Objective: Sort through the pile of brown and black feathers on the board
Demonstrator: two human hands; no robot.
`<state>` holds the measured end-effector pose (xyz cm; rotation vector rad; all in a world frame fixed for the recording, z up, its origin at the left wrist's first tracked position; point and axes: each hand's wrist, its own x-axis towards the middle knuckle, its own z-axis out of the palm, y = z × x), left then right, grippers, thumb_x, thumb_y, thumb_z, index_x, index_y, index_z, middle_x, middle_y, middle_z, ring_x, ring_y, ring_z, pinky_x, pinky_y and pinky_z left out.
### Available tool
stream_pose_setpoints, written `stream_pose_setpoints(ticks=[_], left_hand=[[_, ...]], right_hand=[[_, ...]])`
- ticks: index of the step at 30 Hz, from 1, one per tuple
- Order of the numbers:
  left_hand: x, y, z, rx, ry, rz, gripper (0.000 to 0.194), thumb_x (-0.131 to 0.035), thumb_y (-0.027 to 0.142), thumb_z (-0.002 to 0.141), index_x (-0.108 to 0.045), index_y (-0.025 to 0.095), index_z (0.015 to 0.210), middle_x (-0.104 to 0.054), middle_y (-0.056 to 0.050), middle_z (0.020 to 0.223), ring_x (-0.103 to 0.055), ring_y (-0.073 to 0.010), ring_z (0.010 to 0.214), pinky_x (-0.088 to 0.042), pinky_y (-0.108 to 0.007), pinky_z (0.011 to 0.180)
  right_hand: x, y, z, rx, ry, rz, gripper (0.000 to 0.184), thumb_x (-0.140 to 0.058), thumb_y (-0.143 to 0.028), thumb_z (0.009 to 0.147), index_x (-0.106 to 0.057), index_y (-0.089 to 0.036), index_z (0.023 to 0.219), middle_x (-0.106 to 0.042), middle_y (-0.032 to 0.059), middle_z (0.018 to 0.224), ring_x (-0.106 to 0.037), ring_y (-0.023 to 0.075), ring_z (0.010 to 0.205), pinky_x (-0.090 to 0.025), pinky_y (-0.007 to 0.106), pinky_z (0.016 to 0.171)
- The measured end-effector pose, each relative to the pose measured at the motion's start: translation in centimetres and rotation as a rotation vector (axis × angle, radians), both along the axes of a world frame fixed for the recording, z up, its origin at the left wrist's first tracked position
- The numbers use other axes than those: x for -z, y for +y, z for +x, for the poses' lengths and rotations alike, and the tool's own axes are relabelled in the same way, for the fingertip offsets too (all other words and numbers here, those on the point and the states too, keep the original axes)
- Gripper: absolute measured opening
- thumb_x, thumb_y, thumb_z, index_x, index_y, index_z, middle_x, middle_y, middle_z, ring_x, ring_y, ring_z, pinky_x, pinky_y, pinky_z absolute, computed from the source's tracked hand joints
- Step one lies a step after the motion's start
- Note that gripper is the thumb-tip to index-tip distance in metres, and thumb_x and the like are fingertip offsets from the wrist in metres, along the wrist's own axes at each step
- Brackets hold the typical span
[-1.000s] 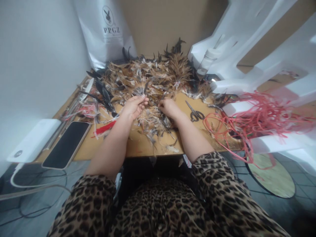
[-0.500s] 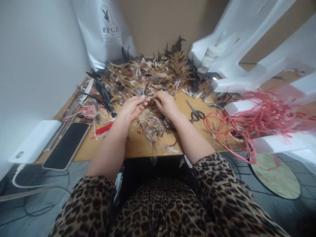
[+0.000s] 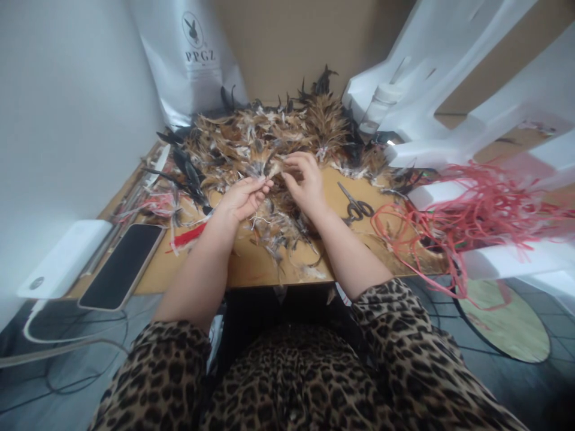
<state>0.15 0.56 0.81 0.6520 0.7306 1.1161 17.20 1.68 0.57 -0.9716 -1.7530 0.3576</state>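
A big heap of brown, white and black feathers covers the back of a wooden table. My left hand is closed in a pinch on a small bunch of feathers at the heap's near edge. My right hand meets it there, its fingers curled and pinching the same bunch. Loose feather scraps lie on the table under both wrists.
Black scissors lie just right of my right hand. Red cords pile up at the right, under white foam blocks. A phone and a white power bank lie at the left. A white bag stands behind the heap.
My right hand has risen from the loose scraps on the table up to my left hand's fingertips, and both now pinch one bunch of feathers. The left hand has barely moved.
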Motion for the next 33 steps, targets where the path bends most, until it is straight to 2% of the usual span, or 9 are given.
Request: stream_pose_setpoints(ticks=[2,5,7,9,12,17,20,26,33], left_hand=[[-0.1,0.0,-0.1,-0.005,-0.063,0.002,0.011,-0.054,0.005,0.081,-0.062,0.007,0.074,-0.065,-0.004,0.068,-0.058,-0.0023,0.052,-0.045,-0.008,0.046],[-0.3,-0.1,-0.2,0.001,-0.121,-0.001,0.014,-0.052,0.005,0.082,-0.061,0.008,0.073,-0.065,-0.003,0.067,-0.058,-0.0017,0.052,-0.044,-0.007,0.045],[-0.3,-0.2,-0.1,0.018,-0.120,0.002,0.015,-0.051,0.005,0.083,-0.062,0.008,0.073,-0.064,-0.003,0.066,-0.058,-0.0017,0.052,-0.044,-0.007,0.046],[-0.3,-0.3,0.0,0.044,-0.099,0.010,0.014,-0.052,0.005,0.082,-0.062,0.007,0.073,-0.064,-0.003,0.065,-0.058,-0.0020,0.051,-0.045,-0.007,0.047],[0.0,-0.3,0.1,0.075,-0.076,0.023,0.011,-0.055,0.005,0.081,-0.063,0.007,0.074,-0.064,-0.003,0.064,-0.058,-0.0027,0.051,-0.045,-0.008,0.047],[0.5,-0.1,0.1,0.122,-0.041,0.051,0.007,-0.058,0.006,0.078,-0.064,0.006,0.075,-0.066,-0.005,0.067,-0.059,-0.0030,0.052,-0.046,-0.009,0.048],[0.7,0.1,0.2,0.120,0.007,0.072,0.005,-0.060,0.007,0.077,-0.065,0.006,0.076,-0.068,-0.006,0.070,-0.061,-0.0045,0.053,-0.047,-0.010,0.048],[0.9,0.4,0.3,0.015,0.089,0.039,0.005,-0.064,0.011,0.075,-0.065,0.007,0.078,-0.070,-0.008,0.074,-0.064,-0.0070,0.056,-0.047,-0.010,0.046],[0.7,0.1,0.6,0.020,0.149,0.051,0.008,-0.068,0.012,0.072,-0.065,0.005,0.074,-0.069,-0.007,0.068,-0.061,-0.0055,0.051,-0.044,-0.010,0.042]], right_hand=[[0.1,0.3,-0.2,0.002,0.234,-0.186,0.023,-0.056,-0.037,0.079,-0.060,-0.017,0.090,-0.061,0.0061,0.094,-0.056,0.0148,0.087,-0.046,0.028,0.076],[0.3,0.4,-0.7,-0.179,0.497,-0.555,0.029,-0.065,-0.043,0.071,-0.061,-0.016,0.078,-0.060,0.0002,0.069,-0.053,0.0090,0.062,-0.043,0.022,0.058],[0.5,0.3,-1.1,-0.344,0.599,-0.721,0.032,-0.071,-0.043,0.064,-0.062,-0.016,0.077,-0.062,-0.0008,0.068,-0.051,0.0066,0.058,-0.040,0.018,0.053],[0.7,0.0,-1.5,-0.469,0.669,-0.799,0.033,-0.075,-0.041,0.060,-0.063,-0.016,0.078,-0.065,-0.0010,0.071,-0.053,0.0054,0.058,-0.040,0.017,0.052],[0.8,-0.4,-1.8,-0.534,0.751,-0.849,0.032,-0.077,-0.037,0.058,-0.062,-0.017,0.077,-0.066,-0.0023,0.071,-0.054,0.0043,0.057,-0.042,0.016,0.053],[0.7,-0.4,-1.9,-0.543,0.797,-0.875,0.032,-0.079,-0.034,0.055,-0.061,-0.016,0.073,-0.065,-0.0036,0.066,-0.055,0.0041,0.055,-0.042,0.015,0.053],[0.6,-0.4,-1.9,-0.517,0.804,-0.855,0.032,-0.079,-0.035,0.055,-0.060,-0.015,0.071,-0.064,-0.0033,0.063,-0.054,0.0043,0.053,-0.042,0.016,0.052],[0.4,0.0,-1.5,-0.449,0.812,-0.790,0.032,-0.080,-0.035,0.053,-0.059,-0.015,0.067,-0.059,-0.0053,0.056,-0.048,0.0032,0.048,-0.037,0.016,0.048],[1.2,0.2,-1.7,-0.370,0.733,-0.711,0.028,-0.078,-0.036,0.056,-0.062,-0.016,0.067,-0.059,-0.0046,0.057,-0.050,0.0052,0.052,-0.040,0.020,0.055]])
